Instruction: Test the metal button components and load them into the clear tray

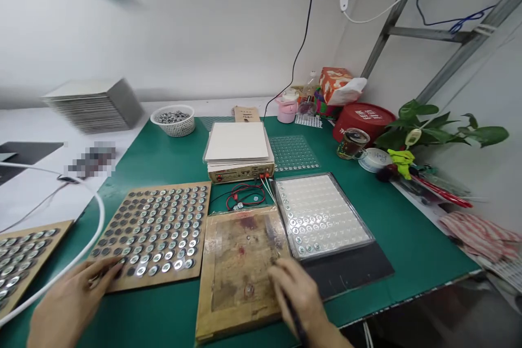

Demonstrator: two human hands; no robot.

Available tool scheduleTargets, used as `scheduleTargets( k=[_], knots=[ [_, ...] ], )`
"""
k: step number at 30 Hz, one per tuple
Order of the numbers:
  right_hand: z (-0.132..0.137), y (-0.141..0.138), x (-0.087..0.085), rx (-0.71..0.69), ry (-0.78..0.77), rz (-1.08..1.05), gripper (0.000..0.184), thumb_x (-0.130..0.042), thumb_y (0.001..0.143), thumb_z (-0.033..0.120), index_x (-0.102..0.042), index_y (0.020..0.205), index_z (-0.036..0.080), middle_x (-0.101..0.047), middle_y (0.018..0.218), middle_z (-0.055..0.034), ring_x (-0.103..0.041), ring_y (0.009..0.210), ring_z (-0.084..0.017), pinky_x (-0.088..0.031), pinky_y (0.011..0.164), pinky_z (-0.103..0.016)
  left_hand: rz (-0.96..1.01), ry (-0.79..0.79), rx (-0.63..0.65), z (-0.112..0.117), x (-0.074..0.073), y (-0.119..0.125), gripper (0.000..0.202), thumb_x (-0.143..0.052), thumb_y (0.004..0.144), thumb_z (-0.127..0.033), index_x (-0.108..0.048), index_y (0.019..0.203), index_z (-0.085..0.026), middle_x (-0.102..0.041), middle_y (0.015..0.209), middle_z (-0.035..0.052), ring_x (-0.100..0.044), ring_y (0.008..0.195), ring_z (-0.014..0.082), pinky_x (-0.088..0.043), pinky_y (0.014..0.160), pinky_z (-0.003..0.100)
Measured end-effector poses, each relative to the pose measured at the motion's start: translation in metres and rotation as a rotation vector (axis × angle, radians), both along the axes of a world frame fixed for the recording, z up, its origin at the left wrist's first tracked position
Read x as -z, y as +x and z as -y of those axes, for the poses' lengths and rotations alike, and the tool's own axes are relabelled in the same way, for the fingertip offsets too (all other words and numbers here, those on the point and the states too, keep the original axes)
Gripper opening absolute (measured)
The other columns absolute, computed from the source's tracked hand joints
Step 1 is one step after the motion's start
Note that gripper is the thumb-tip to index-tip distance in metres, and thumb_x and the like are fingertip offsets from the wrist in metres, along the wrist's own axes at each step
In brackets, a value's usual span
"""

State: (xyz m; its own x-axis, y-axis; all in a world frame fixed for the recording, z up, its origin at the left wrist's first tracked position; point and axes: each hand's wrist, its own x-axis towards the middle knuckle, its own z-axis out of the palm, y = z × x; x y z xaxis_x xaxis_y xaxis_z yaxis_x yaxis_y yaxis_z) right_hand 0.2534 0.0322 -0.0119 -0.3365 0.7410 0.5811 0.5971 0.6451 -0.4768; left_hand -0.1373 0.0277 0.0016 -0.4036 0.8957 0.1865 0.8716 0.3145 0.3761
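Note:
My left hand point(73, 296) is at the front left corner of a brown board point(155, 281) that carries rows of small round discs with silver tops. Its thumb and fingers are pinched together at one small round disc point(123, 260), partly hidden by the fingertips. Over the right edge of a worn, stained wooden block point(232, 261), my right hand point(299, 293) is closed around a dark pen-like tool point(294, 319); the tool's tip is hidden. A small clear round piece point(248, 289) lies on the block. To the right, a clear-covered tray point(326, 206) holds several discs along its left and front rows.
Behind the block stands a beige instrument point(240, 174) with red and white leads, topped by white sheets point(236, 141). A white basket point(174, 122) of small metal parts is at the back left. A white cable point(100, 212) loops across the left. A glass mug point(353, 144) stands right.

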Motion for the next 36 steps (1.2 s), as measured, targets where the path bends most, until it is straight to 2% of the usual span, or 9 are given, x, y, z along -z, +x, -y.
scheduleTargets(
  k=[5, 9, 11, 13, 15, 17, 22, 28, 36],
  knots=[
    [-0.035, 0.051, -0.007, 0.271, -0.054, 0.040, 0.016, -0.045, 0.095, 0.015, -0.060, 0.099, 0.017, -0.064, 0.083, -0.0062, -0.063, 0.075, -0.018, -0.051, 0.067, -0.028, 0.256, -0.395, -0.222, -0.022, -0.030, 0.006, 0.016, -0.059, 0.070, -0.038, -0.066, 0.063, -0.025, -0.064, 0.059, -0.0073, -0.061, 0.059, 0.0156, -0.041, 0.054, 0.021],
    [-0.044, 0.063, 0.001, 0.207, 0.001, 0.149, 0.019, -0.046, 0.095, 0.015, -0.064, 0.100, 0.018, -0.067, 0.079, -0.0058, -0.063, 0.076, -0.021, -0.051, 0.069, -0.032, 0.144, -0.194, -0.346, -0.019, -0.036, 0.024, 0.014, -0.063, 0.070, -0.037, -0.063, 0.062, -0.025, -0.059, 0.049, -0.0089, -0.059, 0.055, 0.0150, -0.038, 0.048, 0.018],
    [-0.040, 0.060, 0.001, 0.193, 0.050, 0.124, 0.018, -0.049, 0.094, 0.014, -0.065, 0.101, 0.019, -0.069, 0.080, -0.0056, -0.065, 0.079, -0.021, -0.051, 0.074, -0.034, 0.145, -0.005, -0.182, -0.007, -0.027, 0.050, 0.016, -0.064, 0.071, -0.041, -0.065, 0.068, -0.026, -0.065, 0.060, -0.0078, -0.061, 0.059, 0.0153, -0.043, 0.051, 0.020],
    [-0.032, 0.050, -0.003, 0.194, 0.055, -0.001, 0.019, -0.052, 0.091, 0.013, -0.064, 0.105, 0.019, -0.071, 0.088, -0.0064, -0.067, 0.084, -0.021, -0.052, 0.080, -0.034, 0.288, 0.066, 0.166, 0.007, -0.013, 0.089, 0.022, -0.061, 0.077, -0.046, -0.065, 0.074, -0.025, -0.069, 0.071, -0.0047, -0.064, 0.065, 0.0149, -0.049, 0.059, 0.022],
    [-0.022, 0.033, -0.007, 0.142, -0.092, -0.164, 0.020, -0.053, 0.089, 0.015, -0.062, 0.107, 0.019, -0.072, 0.091, -0.0060, -0.069, 0.082, -0.019, -0.053, 0.078, -0.029, 0.400, 0.037, 0.478, 0.017, 0.003, 0.134, 0.024, -0.056, 0.086, -0.042, -0.065, 0.076, -0.023, -0.069, 0.074, -0.0015, -0.064, 0.068, 0.0140, -0.050, 0.063, 0.021],
    [-0.012, 0.012, -0.008, 0.013, -0.366, -0.244, 0.015, -0.053, 0.086, 0.018, -0.065, 0.096, 0.020, -0.072, 0.079, -0.0025, -0.068, 0.068, -0.016, -0.052, 0.063, -0.023, 0.365, 0.043, 0.626, 0.021, 0.017, 0.171, 0.025, -0.052, 0.091, -0.036, -0.063, 0.074, -0.021, -0.065, 0.071, 0.0005, -0.060, 0.067, 0.0143, -0.048, 0.060, 0.021],
    [-0.002, -0.021, 0.002, -0.124, -0.724, -0.111, 0.020, -0.049, 0.077, 0.021, -0.066, 0.069, 0.017, -0.063, 0.055, 0.0009, -0.060, 0.050, -0.014, -0.042, 0.048, -0.020, 0.206, 0.152, 0.667, 0.021, 0.034, 0.199, 0.021, -0.051, 0.093, -0.030, -0.064, 0.081, -0.019, -0.059, 0.069, 0.0024, -0.054, 0.067, 0.0163, -0.044, 0.058, 0.025],
    [-0.006, -0.018, 0.005, -0.142, -0.774, -0.091, 0.021, -0.049, 0.078, 0.023, -0.068, 0.073, 0.017, -0.068, 0.062, -0.0023, -0.064, 0.057, -0.015, -0.044, 0.055, -0.021, 0.246, 0.117, 0.712, 0.018, 0.030, 0.191, 0.016, -0.053, 0.092, -0.027, -0.068, 0.094, -0.022, -0.057, 0.070, 0.0019, -0.052, 0.069, 0.0162, -0.042, 0.057, 0.024],
    [-0.002, -0.027, 0.005, -0.133, -0.655, 0.058, 0.019, -0.045, 0.079, 0.018, -0.059, 0.067, 0.018, -0.061, 0.057, 0.0013, -0.057, 0.050, -0.012, -0.040, 0.051, -0.019, 0.264, 0.112, 0.692, 0.020, 0.030, 0.199, 0.023, -0.050, 0.094, -0.030, -0.069, 0.086, -0.021, -0.057, 0.069, 0.0027, -0.052, 0.068, 0.0158, -0.042, 0.055, 0.024]
  ],
)
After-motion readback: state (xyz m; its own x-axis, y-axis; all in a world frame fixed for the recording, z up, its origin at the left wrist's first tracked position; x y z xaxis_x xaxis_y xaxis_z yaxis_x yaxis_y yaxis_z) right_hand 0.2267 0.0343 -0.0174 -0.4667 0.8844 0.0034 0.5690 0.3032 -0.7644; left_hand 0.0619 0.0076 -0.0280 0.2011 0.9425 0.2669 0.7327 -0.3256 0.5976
